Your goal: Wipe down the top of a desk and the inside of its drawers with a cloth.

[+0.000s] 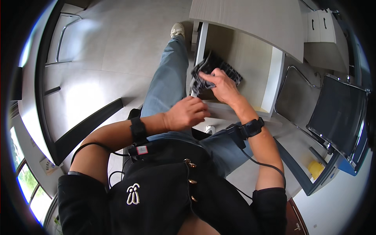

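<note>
An open drawer (pixel 255 73) with pale wood-grain inside extends from under a desk. Within its left part is a dark cloth (pixel 226 66) with a light grid pattern, partly bunched and frayed or fluffy at the near end. My right hand (pixel 221 85) grips the bunched part, index finger stretched across it. Just outside the drawer's near left corner, my left hand (pixel 188 113) is loosely curled, slightly blurred and apart from the cloth. Its palm side is hidden, so whether it holds anything cannot be told.
The desk top (pixel 249 17) overhangs the drawer's far end. A black chair with a chrome frame (pixel 337 114) stands at right, near a yellow object (pixel 315 169). Black straps (pixel 252 128) with cables sit on both forearms. A dark table leg (pixel 88 129) lies at left.
</note>
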`<action>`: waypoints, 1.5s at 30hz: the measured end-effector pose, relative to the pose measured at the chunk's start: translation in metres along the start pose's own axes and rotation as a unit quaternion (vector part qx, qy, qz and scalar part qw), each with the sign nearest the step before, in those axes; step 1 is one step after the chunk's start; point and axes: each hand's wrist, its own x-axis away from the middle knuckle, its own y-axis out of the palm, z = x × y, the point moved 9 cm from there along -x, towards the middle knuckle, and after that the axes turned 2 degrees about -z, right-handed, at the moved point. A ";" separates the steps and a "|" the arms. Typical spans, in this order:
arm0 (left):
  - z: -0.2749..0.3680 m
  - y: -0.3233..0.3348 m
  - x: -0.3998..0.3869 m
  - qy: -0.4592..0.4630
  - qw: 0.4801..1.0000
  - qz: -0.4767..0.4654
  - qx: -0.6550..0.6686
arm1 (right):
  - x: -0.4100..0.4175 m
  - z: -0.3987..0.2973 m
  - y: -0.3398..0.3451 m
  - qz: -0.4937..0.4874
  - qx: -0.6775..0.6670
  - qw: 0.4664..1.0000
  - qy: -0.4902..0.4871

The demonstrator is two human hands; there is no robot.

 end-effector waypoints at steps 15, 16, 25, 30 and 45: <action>-0.032 -0.023 0.045 -0.218 0.959 0.179 0.026 | 0.132 0.086 -0.102 -0.104 0.263 0.930 0.236; -0.031 -0.023 0.043 -0.184 0.968 0.168 0.019 | 0.134 0.082 -0.109 -0.040 0.192 0.965 0.177; -0.034 -0.019 0.040 -0.196 0.973 0.114 0.027 | 0.039 0.010 -0.022 -0.164 -0.110 0.979 0.051; -0.039 -0.015 0.042 -0.218 0.968 0.108 0.068 | 0.018 -0.005 0.027 -0.342 -0.023 0.937 0.070; -0.033 -0.021 0.038 -0.181 0.978 0.086 0.057 | 0.068 0.072 -0.006 -0.428 0.243 0.831 0.257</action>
